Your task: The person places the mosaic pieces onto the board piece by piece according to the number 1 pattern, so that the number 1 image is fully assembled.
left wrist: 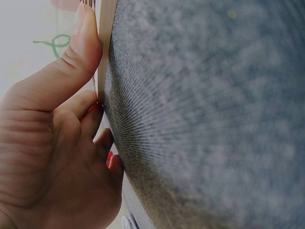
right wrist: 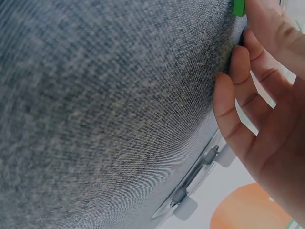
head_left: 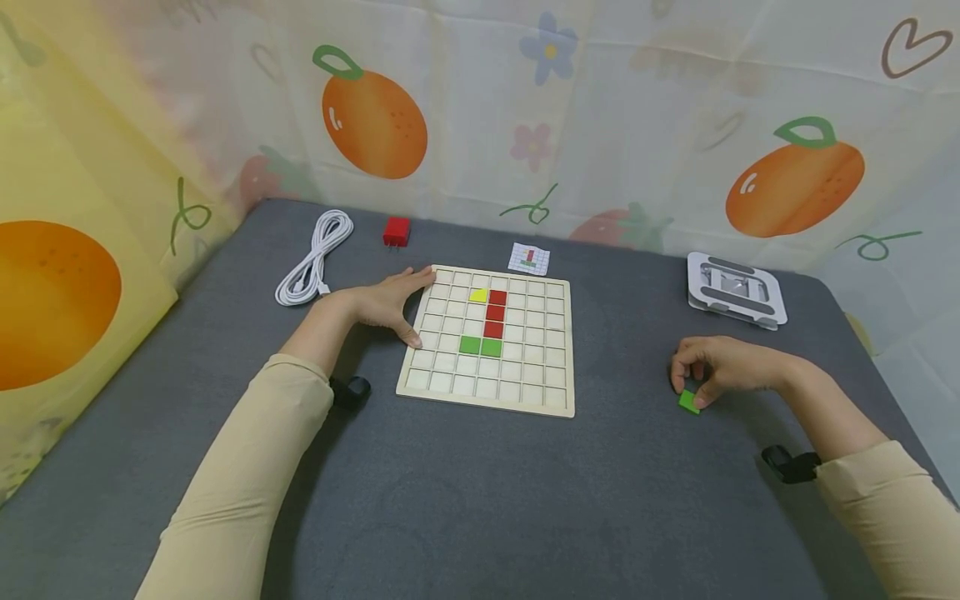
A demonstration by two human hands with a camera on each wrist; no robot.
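A pale wooden grid board [head_left: 525, 375] lies on the grey table, holding three red tiles [head_left: 494, 313] in a column, two green tiles [head_left: 481, 346] side by side below them, and a yellow tile [head_left: 477, 295] beside the top red one. My left hand [head_left: 382, 304] rests against the board's left side, thumb on its edge and fingertips at the far left corner; the left wrist view shows the thumb [left wrist: 83, 43] along the wooden edge. Right of the board, my right hand [head_left: 723, 364] pinches a loose green tile [head_left: 687, 402] low over the cloth, with the other fingers bent.
Behind the board lies a small printed pattern card [head_left: 528, 259]. A coiled white cable [head_left: 315, 258] and a red plug adapter [head_left: 397, 232] are at the back left. A folded grey-and-white stand [head_left: 737, 289] lies at the back right, near the printed curtain [head_left: 480, 125].
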